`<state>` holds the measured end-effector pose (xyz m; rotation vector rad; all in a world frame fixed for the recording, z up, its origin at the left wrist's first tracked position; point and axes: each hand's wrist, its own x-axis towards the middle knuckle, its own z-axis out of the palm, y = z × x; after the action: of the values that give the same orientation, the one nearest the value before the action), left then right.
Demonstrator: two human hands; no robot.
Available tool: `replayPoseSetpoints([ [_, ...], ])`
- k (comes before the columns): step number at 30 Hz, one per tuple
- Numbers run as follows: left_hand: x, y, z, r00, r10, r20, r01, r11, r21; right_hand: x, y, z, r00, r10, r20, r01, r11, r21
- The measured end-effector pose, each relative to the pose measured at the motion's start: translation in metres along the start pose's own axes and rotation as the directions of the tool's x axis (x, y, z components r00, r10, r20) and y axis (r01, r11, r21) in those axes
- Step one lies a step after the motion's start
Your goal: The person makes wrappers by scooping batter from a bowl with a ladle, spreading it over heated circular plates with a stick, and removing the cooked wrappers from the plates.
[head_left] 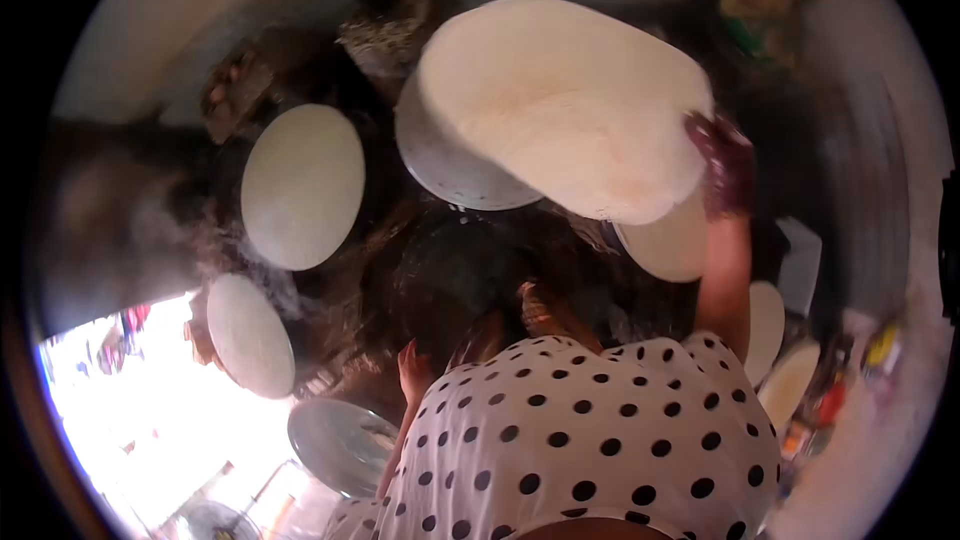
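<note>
My right hand, dark-stained from the fingers to the wrist, is closed on the right edge of a big thin pale flatbread. The flatbread is spread out in the air and partly covers a round metal pan behind it. Below its right end shows another pale round sheet. Low beside my body is my left hand, small in view, its fingers apart and nothing visible in them. A shallow metal basin is near it.
Two pale round discs lie on the left, an upper one and a lower one, with steam between them. Rough clumps stand at the back wall. More pale discs and a whitish box are on the right. Bright daylight enters lower left.
</note>
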<state>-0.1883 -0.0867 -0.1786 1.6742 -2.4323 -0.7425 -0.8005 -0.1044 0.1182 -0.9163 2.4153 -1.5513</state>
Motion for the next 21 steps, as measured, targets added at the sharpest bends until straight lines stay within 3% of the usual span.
replayPoseSetpoints([
  [1,0.005,-0.020,0.018,0.995,0.087,0.047,-0.088,0.996,0.028,-0.025,0.004,-0.039,0.981,0.180,-0.066,-0.169,0.974,0.151],
  [3,0.035,0.018,0.004,0.976,0.157,0.153,-0.168,0.984,0.061,-0.086,0.054,-0.120,0.878,0.413,-0.243,-0.303,0.872,0.386],
  [5,0.056,0.054,-0.006,0.942,0.238,0.235,-0.243,0.970,-0.005,-0.170,0.095,-0.221,0.808,0.448,-0.383,-0.399,0.894,0.203],
  [6,0.065,0.065,-0.005,0.928,0.218,0.302,-0.219,0.975,-0.031,-0.218,0.109,-0.275,0.814,0.368,-0.449,-0.487,0.854,-0.183],
  [7,0.075,0.070,-0.004,0.910,0.194,0.366,-0.191,0.981,-0.044,-0.261,0.131,-0.329,0.829,0.295,-0.475,-0.536,0.662,-0.524],
  [8,0.088,0.040,0.038,0.892,0.301,0.338,-0.312,0.950,-0.023,-0.309,0.179,-0.402,0.716,0.345,-0.607,-0.477,0.876,-0.064],
  [9,0.093,0.058,0.035,0.872,0.342,0.350,-0.356,0.934,-0.025,-0.358,0.217,-0.467,0.591,0.438,-0.678,-0.227,0.896,0.382],
  [10,0.101,0.088,0.025,0.858,0.341,0.384,-0.348,0.936,-0.053,-0.387,0.215,-0.512,0.611,0.174,-0.772,-0.414,0.902,-0.124],
  [11,0.104,0.115,0.021,0.842,0.341,0.417,-0.341,0.937,-0.078,-0.398,0.191,-0.539,0.647,0.069,-0.759,-0.583,0.686,-0.434],
  [12,0.106,0.131,0.025,0.820,0.381,0.428,-0.385,0.919,-0.080,-0.406,0.163,-0.564,0.675,-0.036,-0.737,-0.684,0.344,-0.643],
  [14,0.108,0.160,0.039,0.723,0.601,0.340,-0.617,0.783,-0.073,-0.388,0.109,-0.583,0.775,-0.114,-0.622,-0.632,-0.170,-0.756],
  [15,0.112,0.167,0.050,0.678,0.640,0.362,-0.660,0.747,-0.084,-0.401,0.143,-0.635,0.883,-0.142,-0.447,-0.469,-0.291,-0.834],
  [16,0.115,0.170,0.062,0.649,0.686,0.330,-0.714,0.698,-0.047,-0.394,0.135,-0.636,0.733,-0.203,-0.649,-0.666,-0.023,-0.745],
  [17,0.108,0.186,0.073,0.617,0.729,0.297,-0.761,0.649,-0.013,-0.386,0.139,-0.646,0.694,-0.039,-0.719,-0.681,-0.358,-0.638],
  [18,0.097,0.200,0.082,0.656,0.685,0.317,-0.721,0.693,-0.006,-0.396,0.168,-0.667,0.829,-0.316,-0.461,-0.550,-0.313,-0.775],
  [19,0.083,0.221,0.084,0.702,0.630,0.333,-0.670,0.742,0.010,-0.395,0.170,-0.653,0.788,-0.270,-0.553,-0.612,-0.428,-0.665],
  [21,0.054,0.264,0.085,0.699,0.573,0.427,-0.619,0.784,-0.038,-0.401,0.217,-0.651,0.823,-0.351,-0.447,-0.563,-0.401,-0.723],
])
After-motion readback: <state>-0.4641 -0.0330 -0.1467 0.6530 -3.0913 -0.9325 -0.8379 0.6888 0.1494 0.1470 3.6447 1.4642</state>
